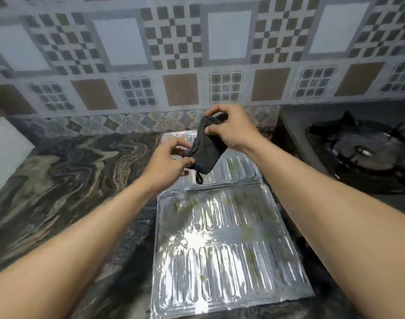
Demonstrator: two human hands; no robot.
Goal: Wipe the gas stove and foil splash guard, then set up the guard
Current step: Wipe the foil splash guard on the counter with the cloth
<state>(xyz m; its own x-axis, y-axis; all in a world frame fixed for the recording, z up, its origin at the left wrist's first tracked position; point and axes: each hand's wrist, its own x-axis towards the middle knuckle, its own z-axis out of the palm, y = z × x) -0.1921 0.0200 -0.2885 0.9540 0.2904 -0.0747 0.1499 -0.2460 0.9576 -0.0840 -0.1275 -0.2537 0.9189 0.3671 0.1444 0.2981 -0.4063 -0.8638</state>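
Pinching a dark cloth [206, 148] between both hands [171, 162] [231, 127] above the flat, still-stained foil splash guard [220, 238]; wiping and setup remain.

Two bare forearms came in from the bottom edge, no sleeves on either as far as the frame showed. The left hand [168, 161] wore no glove, ring or watch, and the right hand [230, 128] was bare too, wrist uncovered.
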